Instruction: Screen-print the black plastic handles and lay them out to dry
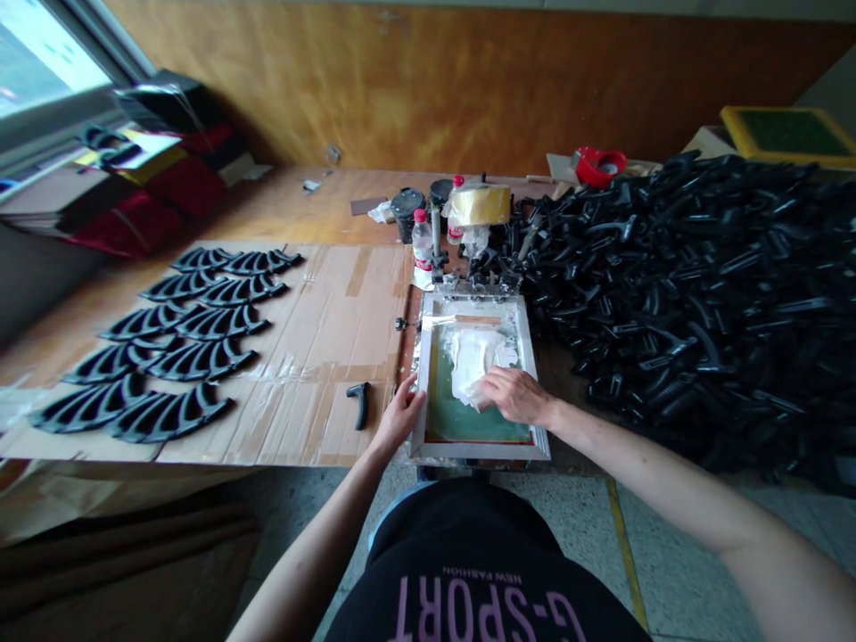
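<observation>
The black shirt [481,588] of the person carries pale writing, seen upside down from the head camera: "G-SPORT" in big letters and "NEW FASHION" in small ones. A plastic bottle [422,242] with a red cap has a red label, but its words are too small to read.

The printing frame [479,448] lies at the near edge of the table [314,201], directly in front of the person. It is one metal frame with a green screen and a patch of white paste [470,354] on it. The left hand [401,415] grasps the left bar of the frame, thumb on top. The right hand [516,395] rests on the screen at the lower edge of the paste, fingers bent; I cannot tell if it holds a tool.

On the cardboard [327,330] at the left lie black fin-shaped pieces [201,359]; I count about ten, in two columns of five. One small black handle [360,402] lies alone near the left hand. At the right is a big pile of black parts [702,303], too many to count. Behind the frame stand one yellow tape roll [480,205] and one red tape holder [600,166].
</observation>
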`<state>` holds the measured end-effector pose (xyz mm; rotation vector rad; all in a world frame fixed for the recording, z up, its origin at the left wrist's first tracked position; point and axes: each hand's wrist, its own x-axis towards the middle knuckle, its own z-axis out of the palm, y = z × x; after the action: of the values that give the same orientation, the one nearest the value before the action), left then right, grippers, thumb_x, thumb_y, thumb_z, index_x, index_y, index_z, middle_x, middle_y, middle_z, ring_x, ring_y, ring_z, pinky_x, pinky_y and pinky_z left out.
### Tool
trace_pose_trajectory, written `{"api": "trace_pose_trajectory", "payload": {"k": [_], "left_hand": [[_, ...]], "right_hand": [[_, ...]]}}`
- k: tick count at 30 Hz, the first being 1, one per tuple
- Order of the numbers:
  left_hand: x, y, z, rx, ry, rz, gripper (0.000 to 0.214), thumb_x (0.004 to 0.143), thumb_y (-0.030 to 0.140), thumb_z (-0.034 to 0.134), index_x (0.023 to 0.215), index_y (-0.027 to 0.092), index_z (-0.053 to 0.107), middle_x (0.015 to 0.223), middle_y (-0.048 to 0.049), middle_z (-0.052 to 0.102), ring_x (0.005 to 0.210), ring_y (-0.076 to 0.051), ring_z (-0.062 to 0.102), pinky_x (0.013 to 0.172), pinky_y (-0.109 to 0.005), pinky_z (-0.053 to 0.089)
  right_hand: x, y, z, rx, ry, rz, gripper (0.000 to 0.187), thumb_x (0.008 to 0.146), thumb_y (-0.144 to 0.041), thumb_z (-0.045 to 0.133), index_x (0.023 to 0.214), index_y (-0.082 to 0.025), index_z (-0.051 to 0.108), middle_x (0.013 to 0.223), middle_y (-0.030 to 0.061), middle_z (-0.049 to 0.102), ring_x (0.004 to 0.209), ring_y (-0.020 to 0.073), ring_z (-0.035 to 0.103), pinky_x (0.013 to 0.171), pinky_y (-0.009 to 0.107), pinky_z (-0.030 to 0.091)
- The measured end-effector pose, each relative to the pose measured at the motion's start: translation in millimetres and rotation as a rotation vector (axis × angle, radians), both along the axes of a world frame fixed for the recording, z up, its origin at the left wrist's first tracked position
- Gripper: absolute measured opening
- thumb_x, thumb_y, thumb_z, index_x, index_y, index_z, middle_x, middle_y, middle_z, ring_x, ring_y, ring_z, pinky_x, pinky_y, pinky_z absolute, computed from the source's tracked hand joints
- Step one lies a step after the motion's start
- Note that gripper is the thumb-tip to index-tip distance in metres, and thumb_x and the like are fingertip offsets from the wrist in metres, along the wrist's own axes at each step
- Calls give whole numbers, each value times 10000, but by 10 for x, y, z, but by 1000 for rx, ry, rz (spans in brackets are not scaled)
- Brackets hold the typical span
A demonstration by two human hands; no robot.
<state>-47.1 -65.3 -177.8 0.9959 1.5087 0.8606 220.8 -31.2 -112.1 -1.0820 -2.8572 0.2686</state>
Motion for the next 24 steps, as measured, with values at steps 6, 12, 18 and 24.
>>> {"api": "trace_pose_trajectory", "payload": {"k": [6, 12, 18, 24], "left_hand": [[-19, -6, -89, 29, -57, -37, 649, 760, 465, 675, 1335, 189, 554, 769, -24, 667, 707, -174, 627, 645, -265, 491], [-31, -18, -24, 5, -78, -74, 723, 795, 511, 639, 1414, 180, 466, 787, -14, 646, 669, -144, 599, 583, -227, 449], [-62, 11, 631, 26, -128, -74, 716, 800, 564, 634, 1417, 240, 472, 716, 18, 611, 532, -101, 503, 466, -193, 361], [93, 296, 1387, 272, -218, 50, 590, 870, 688, 418, 1070, 196, 675, 832, -41, 683, 623, -124, 587, 502, -214, 434]], "right_hand": [[-70, -7, -20, 40, 92, -137, 216, 844, -84, 473, 880, -183, 662, 881, 84, 657, 895, 225, 550, 745, 317, 402], [-59, -142, -89, 7, 100, -62, 167, 889, -162, 517, 939, -187, 674, 912, 72, 675, 874, 211, 588, 759, 310, 436], [-59, 691, 477, 49, 242, -509, 515, 855, -367, 668, 1345, -283, 530, 1165, 64, 671, 984, 242, 621, 839, 338, 457], [833, 1066, 601, 146, 324, -924, 396, 962, -442, 417, 1177, -197, 641, 898, 75, 694, 834, 227, 626, 776, 335, 452]]}}
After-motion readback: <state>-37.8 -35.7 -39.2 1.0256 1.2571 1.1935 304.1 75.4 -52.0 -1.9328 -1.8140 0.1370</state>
